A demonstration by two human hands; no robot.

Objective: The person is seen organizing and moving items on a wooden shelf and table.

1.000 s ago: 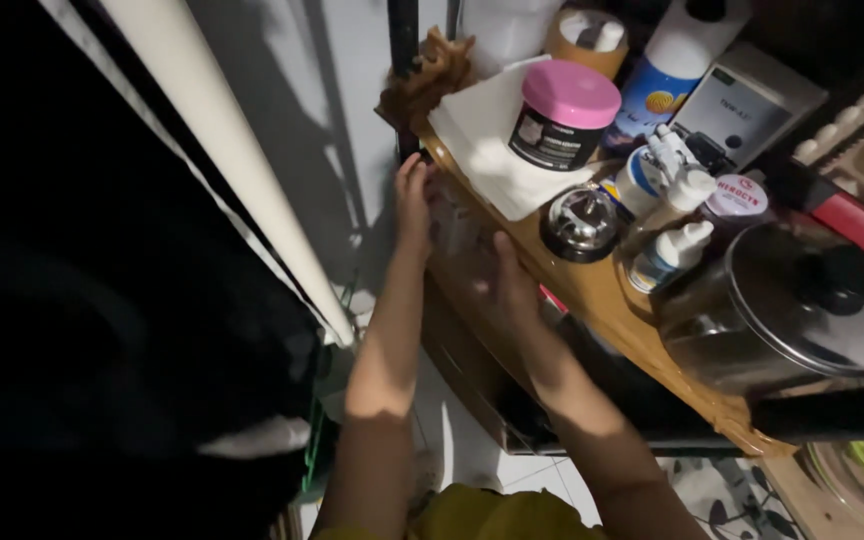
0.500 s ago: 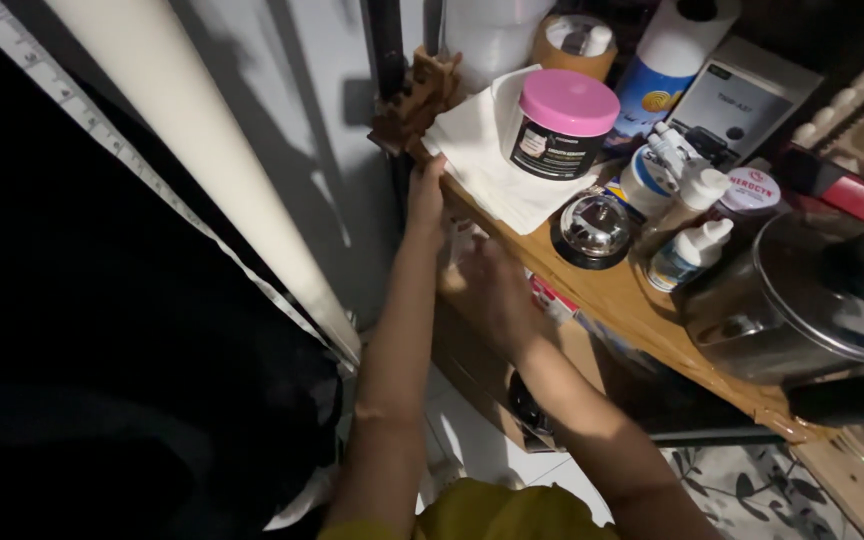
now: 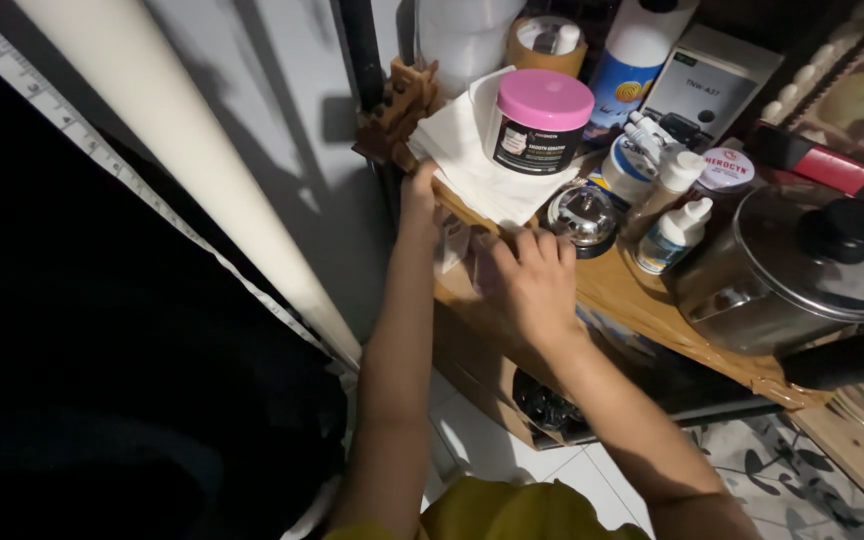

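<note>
My left hand (image 3: 419, 188) reaches up to the left corner of a wooden shelf (image 3: 620, 292), its fingers curled over the edge beside a white folded sheet (image 3: 467, 150). Further right, my right hand (image 3: 529, 278) lies on the same front edge with its fingers spread, holding nothing, its fingertips close to a small shiny metal lidded dish (image 3: 578, 215). A pale thin item (image 3: 452, 243) hangs between the two hands below the edge; I cannot tell what it is. A black jar with a pink lid (image 3: 540, 122) stands on the white sheet.
The shelf is crowded: small white dropper bottles (image 3: 674, 228), a steel pot with a black-knobbed lid (image 3: 802, 275), a white box (image 3: 707, 90), a tall white bottle (image 3: 627, 65). A pale pole (image 3: 182, 150) and a dark curtain stand at the left. A cardboard box (image 3: 482, 365) sits below.
My right hand has risen from below the shelf onto its front edge. My left hand has shifted up to the corner. The view has tilted slightly.
</note>
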